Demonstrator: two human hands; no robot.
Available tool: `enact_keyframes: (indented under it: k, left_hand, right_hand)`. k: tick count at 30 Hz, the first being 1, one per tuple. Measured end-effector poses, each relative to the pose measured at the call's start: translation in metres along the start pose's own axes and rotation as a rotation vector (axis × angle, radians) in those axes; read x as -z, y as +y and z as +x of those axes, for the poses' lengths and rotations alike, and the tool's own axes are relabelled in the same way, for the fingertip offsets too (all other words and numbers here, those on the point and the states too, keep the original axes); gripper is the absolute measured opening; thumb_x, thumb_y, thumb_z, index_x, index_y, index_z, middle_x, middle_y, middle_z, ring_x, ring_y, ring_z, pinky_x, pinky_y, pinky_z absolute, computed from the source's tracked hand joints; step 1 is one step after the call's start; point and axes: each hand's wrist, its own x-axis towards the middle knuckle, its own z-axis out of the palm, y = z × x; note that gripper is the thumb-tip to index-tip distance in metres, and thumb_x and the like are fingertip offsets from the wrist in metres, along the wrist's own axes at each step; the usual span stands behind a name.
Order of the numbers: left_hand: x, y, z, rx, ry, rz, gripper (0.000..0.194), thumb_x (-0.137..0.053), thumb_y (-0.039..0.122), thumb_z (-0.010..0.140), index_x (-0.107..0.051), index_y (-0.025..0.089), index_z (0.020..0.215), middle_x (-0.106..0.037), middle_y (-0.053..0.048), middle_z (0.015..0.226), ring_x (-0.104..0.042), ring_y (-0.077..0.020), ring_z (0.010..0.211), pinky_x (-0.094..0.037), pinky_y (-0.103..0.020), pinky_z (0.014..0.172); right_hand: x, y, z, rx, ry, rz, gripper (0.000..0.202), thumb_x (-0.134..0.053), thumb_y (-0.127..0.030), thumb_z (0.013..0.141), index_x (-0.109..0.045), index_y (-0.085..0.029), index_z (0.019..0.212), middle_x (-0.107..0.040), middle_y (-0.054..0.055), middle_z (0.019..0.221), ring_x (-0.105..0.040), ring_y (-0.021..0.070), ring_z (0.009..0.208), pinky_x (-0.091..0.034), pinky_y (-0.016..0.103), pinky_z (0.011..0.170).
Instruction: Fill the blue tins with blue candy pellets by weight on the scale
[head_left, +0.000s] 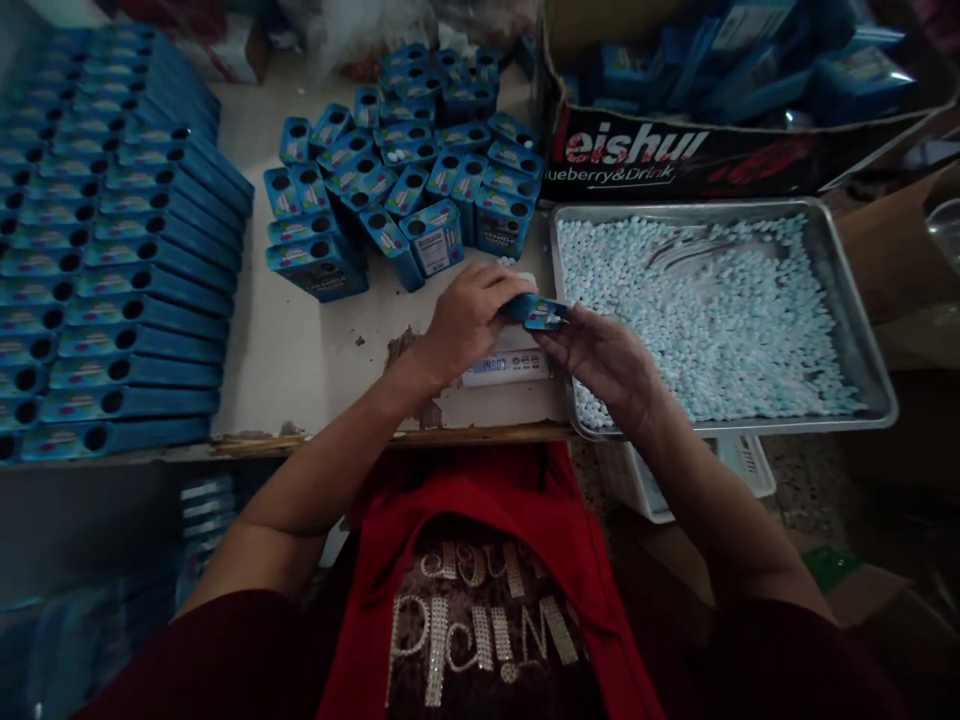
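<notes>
Worn tabletop: blue box between left hand and right hand

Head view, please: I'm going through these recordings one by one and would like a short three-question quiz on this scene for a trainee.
1. Open question: what is spread across the metal tray?
2. Fill in: the left hand grips a box whose colour is ____.
3. Multiple choice: on which side of the scale, as the person sees it, do the long stacked rows stand?
A) Left
B) Right
C) Both

Key:
1. Many small white and pale blue pieces.
2. Blue.
3. A.
</notes>
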Motion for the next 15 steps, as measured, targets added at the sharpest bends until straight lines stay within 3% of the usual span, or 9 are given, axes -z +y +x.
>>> enact_keyframes:
  k: [5,11,15]
  left_hand:
    - [0.006,-0.008,-0.015,0.061,0.101,-0.046,0.045,-0.072,0.012,0.103,-0.084,0.03,0.143,-0.087,-0.007,0.138,-0.079,-0.0329,0.131,-0.063,-0.049,0.121]
    - [0.019,0.003,-0.015,-0.085,0.155,0.175,0.039,-0.064,0.021,0.117,-0.084,0.035,0.148,-0.085,-0.01,0.138,-0.076,-0.0353,0.128,-0.06,-0.054,0.117]
    - [0.019,0.003,-0.018,-0.116,0.161,0.264,0.042,-0.064,0.019,0.116,-0.084,0.037,0.148,-0.085,-0.009,0.137,-0.075,-0.0362,0.125,-0.057,-0.058,0.117]
  right_hand:
    - [-0.006,-0.011,0.001,0.032,-0.016,-0.078,0.014,-0.094,-0.033,0.101,-0.086,-0.022,0.103,-0.092,0.011,0.118,-0.09,0.0266,0.115,-0.075,0.041,0.118]
    - [-0.016,-0.016,0.01,0.081,-0.062,-0.14,0.022,-0.102,-0.025,0.088,-0.092,-0.021,0.108,-0.092,0.006,0.108,-0.088,0.0219,0.102,-0.078,0.039,0.106]
    - [-0.025,-0.006,0.018,0.09,-0.028,-0.097,0.021,-0.096,-0.02,0.085,-0.091,-0.021,0.106,-0.091,0.005,0.101,-0.086,0.0202,0.093,-0.078,0.036,0.094]
